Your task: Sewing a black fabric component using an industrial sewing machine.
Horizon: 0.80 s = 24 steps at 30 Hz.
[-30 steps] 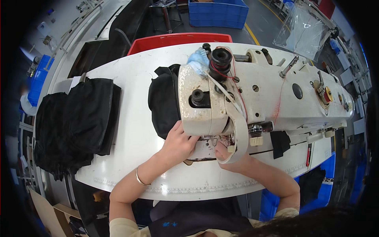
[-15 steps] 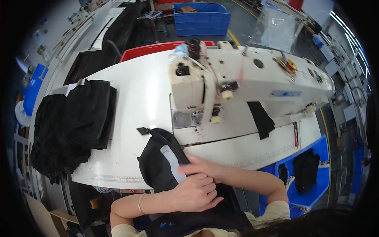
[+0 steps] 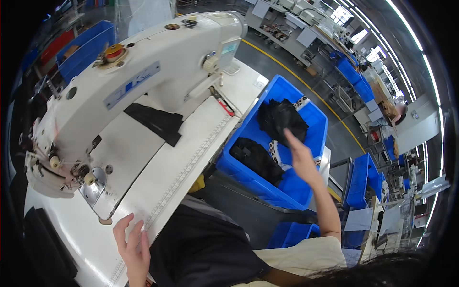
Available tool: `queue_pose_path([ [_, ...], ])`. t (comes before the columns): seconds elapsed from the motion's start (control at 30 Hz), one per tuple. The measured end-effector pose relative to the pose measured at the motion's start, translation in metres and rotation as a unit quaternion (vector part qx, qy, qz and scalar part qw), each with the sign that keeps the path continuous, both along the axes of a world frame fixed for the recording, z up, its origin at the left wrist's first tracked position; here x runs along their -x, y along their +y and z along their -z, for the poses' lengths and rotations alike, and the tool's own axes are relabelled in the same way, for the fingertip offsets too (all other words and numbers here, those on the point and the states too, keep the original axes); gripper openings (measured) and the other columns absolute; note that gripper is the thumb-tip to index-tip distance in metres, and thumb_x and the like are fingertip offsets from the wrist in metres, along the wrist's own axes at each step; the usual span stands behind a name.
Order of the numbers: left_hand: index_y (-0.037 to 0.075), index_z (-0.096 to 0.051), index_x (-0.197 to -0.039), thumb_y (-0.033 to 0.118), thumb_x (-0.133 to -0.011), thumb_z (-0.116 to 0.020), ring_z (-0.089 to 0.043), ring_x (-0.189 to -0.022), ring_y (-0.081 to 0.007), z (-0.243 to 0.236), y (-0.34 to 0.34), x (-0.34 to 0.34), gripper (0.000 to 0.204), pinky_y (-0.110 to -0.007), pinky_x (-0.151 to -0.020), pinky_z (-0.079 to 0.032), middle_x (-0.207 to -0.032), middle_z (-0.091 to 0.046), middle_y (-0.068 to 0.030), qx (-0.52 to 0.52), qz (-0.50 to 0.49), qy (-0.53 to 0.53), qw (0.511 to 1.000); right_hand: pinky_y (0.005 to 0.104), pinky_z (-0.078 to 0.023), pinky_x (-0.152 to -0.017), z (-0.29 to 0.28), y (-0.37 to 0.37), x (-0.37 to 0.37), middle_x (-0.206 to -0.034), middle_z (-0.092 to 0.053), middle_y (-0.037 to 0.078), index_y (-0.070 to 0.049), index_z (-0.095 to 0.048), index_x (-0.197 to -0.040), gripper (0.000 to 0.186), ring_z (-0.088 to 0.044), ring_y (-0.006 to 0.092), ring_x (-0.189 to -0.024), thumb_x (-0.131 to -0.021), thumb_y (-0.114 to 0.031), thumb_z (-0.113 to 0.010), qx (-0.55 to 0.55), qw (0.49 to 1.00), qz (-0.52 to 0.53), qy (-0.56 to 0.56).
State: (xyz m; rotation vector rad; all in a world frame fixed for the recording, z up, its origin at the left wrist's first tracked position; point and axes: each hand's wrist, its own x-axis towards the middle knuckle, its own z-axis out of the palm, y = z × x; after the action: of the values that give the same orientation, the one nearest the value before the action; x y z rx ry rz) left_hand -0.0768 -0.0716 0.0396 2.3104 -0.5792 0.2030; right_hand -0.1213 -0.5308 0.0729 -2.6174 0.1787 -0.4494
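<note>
My left hand [image 3: 131,246] is raised at the front edge of the white table [image 3: 60,239], fingers loosely bent and apart, holding nothing. My right hand [image 3: 302,158] reaches out over a blue bin [image 3: 301,191] with fingers extended toward a bundle of black fabric [image 3: 275,117]; whether they touch it I cannot tell. A second black bundle [image 3: 256,160] and leopard-print pieces [image 3: 299,103] also lie in the bin. The sewing machine [image 3: 134,57] stands to the left, with a black fabric strip [image 3: 155,124] under its arm and a red-handled tool [image 3: 224,106] near the table's right end.
Another blue bin [image 3: 287,234] sits low beside my right arm, and one more [image 3: 358,179] is farther right. A yellow floor line [image 3: 311,88] runs past workbenches [image 3: 282,28]. A co-worker [image 3: 400,112] is at the far right. Dark fabric [image 3: 43,239] lies at the left.
My view has swung to the right. My hands have separated from the black piece with a white strip; my right hand has moved out over the bin, my left is by the table edge.
</note>
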Motion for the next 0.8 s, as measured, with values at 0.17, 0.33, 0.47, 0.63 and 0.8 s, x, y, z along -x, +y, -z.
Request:
queue_pose_path([
  [0.17,-0.002,-0.062,-0.099,-0.007,-0.077,-0.057,-0.050,-0.105,-0.0326,0.007,-0.010,-0.010,0.022,-0.039,-0.087,-0.042,-0.116,-0.052,-0.0173,0.008,-0.004,0.016,1.000,0.0488,-0.022,-0.109,0.120,-0.029,0.000,-0.142,-0.035,0.019,-0.005,-0.045,-0.132,0.047,-0.029,0.0333,-0.134,-0.092,-0.028,-0.051,-0.007,0.962,-0.143,0.231],
  [0.33,-0.002,-0.062,-0.099,-0.006,-0.080,-0.055,-0.050,-0.103,-0.0308,0.012,-0.010,-0.010,0.020,-0.036,-0.086,-0.043,-0.116,-0.051,-0.0171,0.036,-0.043,0.084,0.995,0.0690,-0.008,-0.102,0.233,-0.040,-0.021,-0.149,-0.004,0.029,-0.002,-0.045,-0.131,0.069,-0.004,0.0478,-0.137,-0.085,-0.053,-0.050,0.248,0.950,-0.086,0.169],
  [0.47,-0.002,-0.062,-0.100,-0.005,-0.081,-0.055,-0.050,-0.101,-0.0304,0.012,-0.015,-0.015,0.021,-0.034,-0.084,-0.044,-0.115,-0.052,-0.0167,-0.009,-0.024,0.068,0.997,0.0702,-0.007,-0.101,0.291,-0.051,-0.018,-0.148,0.000,0.032,0.000,-0.045,-0.131,0.076,-0.001,0.0481,-0.137,-0.083,-0.058,-0.048,0.256,0.943,-0.070,0.201],
  [0.63,0.000,-0.064,-0.095,-0.007,-0.074,-0.060,-0.053,-0.098,-0.0319,0.002,-0.013,-0.013,0.022,-0.038,-0.082,-0.045,-0.109,-0.056,-0.0153,-0.020,0.001,0.007,1.000,0.0679,-0.024,-0.097,0.237,-0.038,-0.027,-0.146,-0.011,0.033,-0.001,-0.045,-0.131,0.066,-0.019,0.0483,-0.134,-0.086,-0.049,-0.048,0.348,0.873,-0.078,0.332],
  [0.8,0.000,-0.064,-0.090,-0.006,-0.073,-0.063,-0.058,-0.086,-0.0300,-0.022,0.036,0.008,0.019,-0.036,-0.075,-0.048,-0.094,-0.063,-0.0134,0.022,-0.013,-0.029,0.999,0.0402,-0.051,-0.058,0.043,0.045,-0.063,-0.072,-0.065,0.016,-0.001,-0.063,-0.083,0.022,-0.064,0.0312,-0.065,-0.089,-0.017,-0.048,0.328,0.904,-0.078,0.264],
])
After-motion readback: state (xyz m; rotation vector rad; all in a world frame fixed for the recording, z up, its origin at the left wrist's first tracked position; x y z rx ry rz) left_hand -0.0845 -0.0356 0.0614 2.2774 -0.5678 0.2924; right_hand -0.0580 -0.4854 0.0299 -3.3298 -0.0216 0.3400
